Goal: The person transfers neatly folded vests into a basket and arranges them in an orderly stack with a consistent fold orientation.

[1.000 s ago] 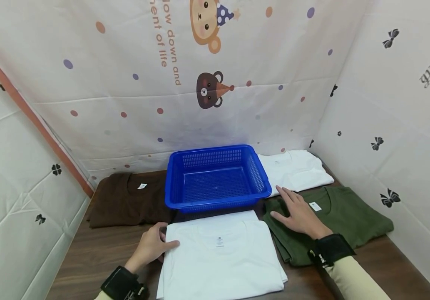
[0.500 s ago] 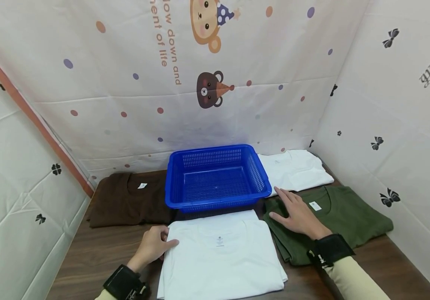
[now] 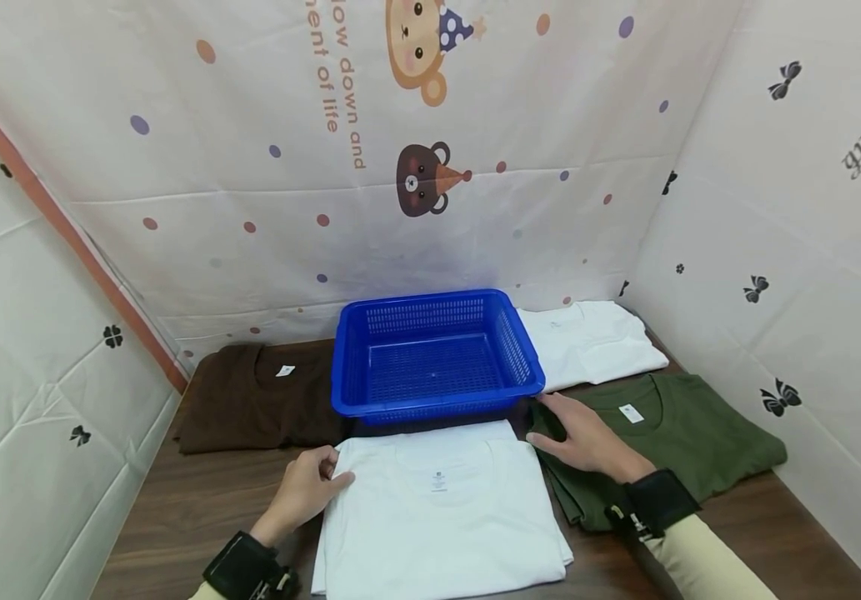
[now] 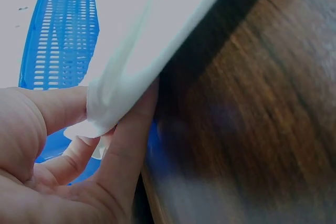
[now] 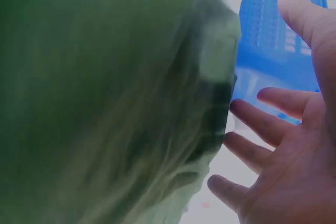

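A folded white T-shirt (image 3: pixel 441 525) lies at the front centre in the head view, its printed neck label facing up. My left hand (image 3: pixel 302 492) pinches its upper left edge; in the left wrist view the thumb and fingers (image 4: pixel 123 150) close on the white cloth (image 4: pixel 113 95). To the right lies a folded dark green T-shirt (image 3: pixel 685 433). My right hand (image 3: pixel 591 437) is over its left part, near the white shirt's upper right corner. In the right wrist view, the right hand's fingers (image 5: pixel 257 121) are spread beside the green cloth (image 5: pixel 131 98), holding nothing.
Behind the white shirt stands a blue plastic basket (image 3: pixel 433 367). A folded brown T-shirt (image 3: pixel 250 404) lies left of it, and another white T-shirt (image 3: pixel 595 342) lies to its right. Printed white cloth walls (image 3: pixel 250 275) enclose the wooden table (image 3: pixel 167 525).
My right hand has shifted slightly left and toward me, and its fingers have bent downward. The left hand keeps its pinch on the white T-shirt, nearly still.
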`<action>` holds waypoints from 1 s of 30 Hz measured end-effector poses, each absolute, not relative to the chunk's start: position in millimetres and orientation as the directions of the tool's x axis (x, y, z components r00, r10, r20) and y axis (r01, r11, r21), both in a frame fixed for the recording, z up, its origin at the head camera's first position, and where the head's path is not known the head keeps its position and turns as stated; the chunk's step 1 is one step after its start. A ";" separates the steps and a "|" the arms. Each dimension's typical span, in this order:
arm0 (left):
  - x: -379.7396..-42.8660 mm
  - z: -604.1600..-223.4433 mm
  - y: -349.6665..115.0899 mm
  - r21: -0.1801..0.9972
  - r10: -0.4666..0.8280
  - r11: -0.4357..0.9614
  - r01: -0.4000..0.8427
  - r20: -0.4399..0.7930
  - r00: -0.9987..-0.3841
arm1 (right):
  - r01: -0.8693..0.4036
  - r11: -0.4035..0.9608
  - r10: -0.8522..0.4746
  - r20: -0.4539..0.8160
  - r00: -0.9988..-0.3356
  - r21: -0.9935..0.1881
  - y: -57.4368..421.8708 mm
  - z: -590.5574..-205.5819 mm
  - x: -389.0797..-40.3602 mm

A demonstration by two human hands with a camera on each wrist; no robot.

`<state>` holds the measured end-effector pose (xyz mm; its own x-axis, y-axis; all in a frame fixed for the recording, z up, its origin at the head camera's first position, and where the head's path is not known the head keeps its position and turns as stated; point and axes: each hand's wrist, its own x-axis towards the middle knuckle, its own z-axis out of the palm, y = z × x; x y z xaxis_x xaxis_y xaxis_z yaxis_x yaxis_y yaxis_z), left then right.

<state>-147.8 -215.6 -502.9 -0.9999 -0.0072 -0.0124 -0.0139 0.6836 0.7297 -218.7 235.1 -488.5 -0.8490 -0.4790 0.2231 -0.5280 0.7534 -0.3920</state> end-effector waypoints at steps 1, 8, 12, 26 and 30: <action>-148.0 -502.9 -215.7 0.733 -0.008 0.680 -0.015 -0.013 -1.000 | -0.531 0.755 -0.486 0.217 -0.847 -0.385 232.9 -488.6 -218.2; -148.0 -501.3 -215.8 0.736 -0.016 0.676 -0.029 -0.025 -1.000 | -0.511 0.807 -0.502 0.113 -0.857 -0.295 217.2 -489.7 -209.8; -147.0 -501.0 -215.7 0.733 -0.013 0.679 -0.038 -0.039 -0.999 | -0.528 0.816 -0.522 0.095 -0.848 -0.235 211.8 -491.2 -204.0; -148.0 -502.4 -214.0 0.726 -0.011 0.686 -0.048 -0.055 -0.998 | -0.573 0.773 -0.575 0.082 -0.814 -0.272 197.3 -488.1 -192.9; -147.6 -504.4 -213.3 0.727 -0.014 0.684 -0.052 -0.058 -0.998 | -0.577 0.763 -0.581 0.083 -0.809 -0.291 195.7 -489.1 -191.0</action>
<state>-147.6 -213.3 -504.4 -0.9982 -0.0142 -0.0581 -0.0521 0.6842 0.7274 -191.0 195.7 -489.1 -0.8095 -0.5813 0.0827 -0.5775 0.7628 -0.2909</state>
